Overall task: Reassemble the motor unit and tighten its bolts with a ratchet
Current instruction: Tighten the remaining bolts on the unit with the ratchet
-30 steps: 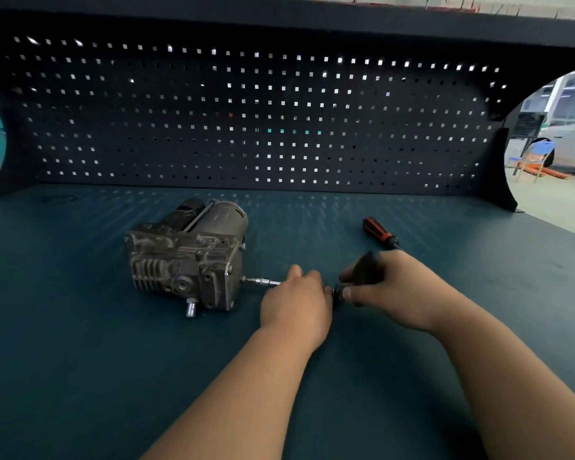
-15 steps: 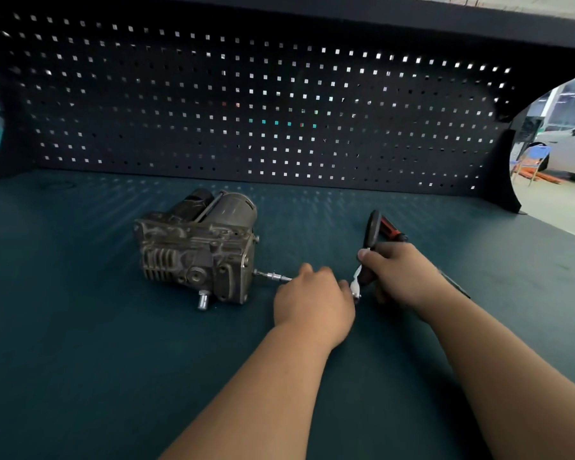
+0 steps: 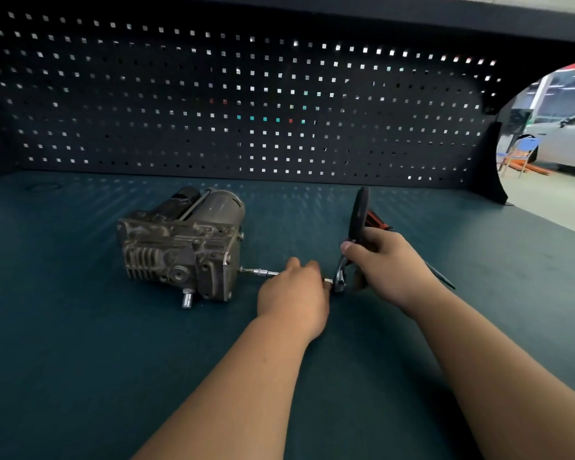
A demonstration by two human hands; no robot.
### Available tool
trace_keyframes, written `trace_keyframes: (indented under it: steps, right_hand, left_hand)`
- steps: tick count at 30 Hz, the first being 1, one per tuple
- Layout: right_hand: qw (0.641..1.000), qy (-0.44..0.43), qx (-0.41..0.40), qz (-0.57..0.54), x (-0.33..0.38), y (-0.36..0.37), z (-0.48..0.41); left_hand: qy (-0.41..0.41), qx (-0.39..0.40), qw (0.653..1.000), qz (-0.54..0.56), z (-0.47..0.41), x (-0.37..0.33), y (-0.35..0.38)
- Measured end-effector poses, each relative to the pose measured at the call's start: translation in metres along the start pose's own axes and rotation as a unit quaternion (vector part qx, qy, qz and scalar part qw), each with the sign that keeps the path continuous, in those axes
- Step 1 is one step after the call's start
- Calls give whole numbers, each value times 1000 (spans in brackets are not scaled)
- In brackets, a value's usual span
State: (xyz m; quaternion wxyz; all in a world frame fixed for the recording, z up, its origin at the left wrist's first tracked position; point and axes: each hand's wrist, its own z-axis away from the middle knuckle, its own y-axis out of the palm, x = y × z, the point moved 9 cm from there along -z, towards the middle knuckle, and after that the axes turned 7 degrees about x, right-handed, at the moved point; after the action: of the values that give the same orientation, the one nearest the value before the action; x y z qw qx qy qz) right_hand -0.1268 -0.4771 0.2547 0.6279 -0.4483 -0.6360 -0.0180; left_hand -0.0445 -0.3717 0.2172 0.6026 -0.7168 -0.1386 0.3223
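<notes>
So the motor unit [image 3: 180,247] is sat on the teal tabletop [image 3: 63,360], left of centre, with a chrome extension bar [image 3: 261,272] plugged into a bolt low on its right-hand face. That housing looks like cast metal, so it's probably heavy and stiff enough to stay put while torque is applied, though a slide on the mat can't be ruled out. The left hand [image 3: 292,293] is wrapped around the extension bar, closed over its middle, which is likely the right spot to keep the long bar from wobbling off the bolt. The ratchet [image 3: 354,234] is gripped by the right hand [image 3: 385,263], fingers closed around the handle just above the head, handle pointing up. Chrome gets slippery, so the rubbery handle is best held. A screwdriver [image 3: 377,222] with an orange handle is partly hidden behind the right hand.
</notes>
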Motion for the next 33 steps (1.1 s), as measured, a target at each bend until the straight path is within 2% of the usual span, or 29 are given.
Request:
trace_keyframes:
  steps: [4, 6, 9, 17, 21, 23, 33]
  right_hand:
    - [983, -56, 136, 114, 20, 9, 21]
    - [974, -51, 167, 143, 21, 11, 24]
    - [985, -36, 139, 94, 16, 5, 19]
    - [1000, 9, -15, 6, -5, 4, -10]
    - [991, 103, -15, 87, -25, 17, -23]
    - [986, 118, -28, 114, -28, 18, -25]
    - [998, 62, -22, 23, -19, 10, -13]
  left_hand:
    - [-8, -6, 1000, -1, -5, 2, 0]
    - [-10, -6, 1000, -2, -6, 3, -1]
    - [-10, -6, 1000, -1, -5, 3, 0]
    - [0, -15, 1000, 16, -2, 2, -2]
    - [5, -17, 1000, 14, 1, 2, -1]
    - [5, -17, 1000, 16, 1, 2, -1]
    - [1, -10, 1000, -1, -6, 4, 0]
